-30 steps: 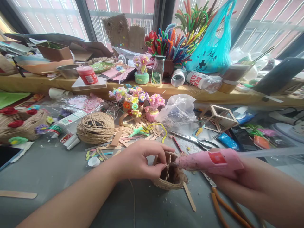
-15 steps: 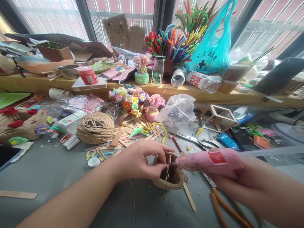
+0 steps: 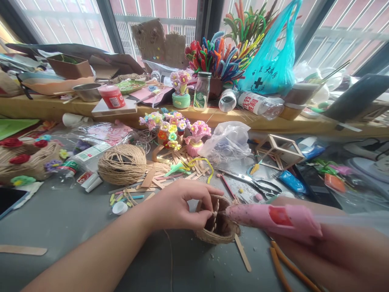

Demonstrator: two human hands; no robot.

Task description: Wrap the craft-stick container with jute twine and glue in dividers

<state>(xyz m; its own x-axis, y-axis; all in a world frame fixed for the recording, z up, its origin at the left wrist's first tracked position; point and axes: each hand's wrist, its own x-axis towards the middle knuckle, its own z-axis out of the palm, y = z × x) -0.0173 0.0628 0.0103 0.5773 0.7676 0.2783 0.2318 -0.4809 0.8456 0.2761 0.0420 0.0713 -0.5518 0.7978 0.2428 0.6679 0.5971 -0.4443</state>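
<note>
My left hand (image 3: 179, 205) pinches a small wooden stick piece at the rim of a little twine-wrapped basket (image 3: 217, 233) on the grey table. A pink hot glue gun (image 3: 273, 217) lies level with its nozzle touching the basket's rim beside my left fingertips. My right hand (image 3: 306, 247) holds the gun from below, blurred and mostly hidden behind it. A twine strand runs from the basket toward me.
A ball of jute twine (image 3: 122, 163) and loose craft sticks (image 3: 182, 160) lie behind the basket. Scissors (image 3: 252, 182), a stick-frame cube (image 3: 279, 151), a plastic bag (image 3: 227, 142), pipe-cleaner flowers (image 3: 173, 127) and orange-handled pliers (image 3: 291, 267) surround it. A cluttered wooden shelf (image 3: 45, 106) runs along the window.
The glue gun and my right hand have dropped and tilted a little, now blurred; the nozzle stays at the basket rim. My left hand has not moved.
</note>
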